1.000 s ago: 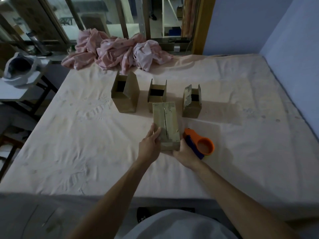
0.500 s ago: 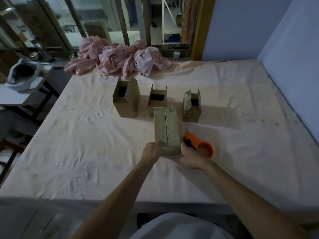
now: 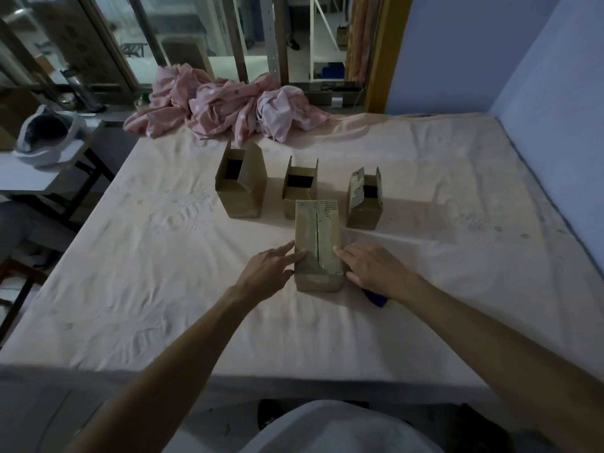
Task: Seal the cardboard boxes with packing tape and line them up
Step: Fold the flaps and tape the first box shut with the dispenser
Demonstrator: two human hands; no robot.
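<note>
A closed brown cardboard box (image 3: 318, 243), oblong with a seam running down its matte, printed top, stands on the wrinkled pale sheet of the bed (image 3: 163, 256), just in front of three open-flapped boxes (image 3: 242, 188) (image 3: 299, 188) (image 3: 364, 201) set in a row. The left hand (image 3: 268, 273) and right hand (image 3: 372, 266), half a second ago curled at the box's near end, now lie flat-fingered against its two sides. The tape dispenser (image 3: 376, 297), whose orange body showed earlier, is hidden under the right wrist except for a blue tip.

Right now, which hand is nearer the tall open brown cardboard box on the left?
Left. Left hand is in front of the tall open box; right hand lies beyond the closed brown cardboard box.
</note>
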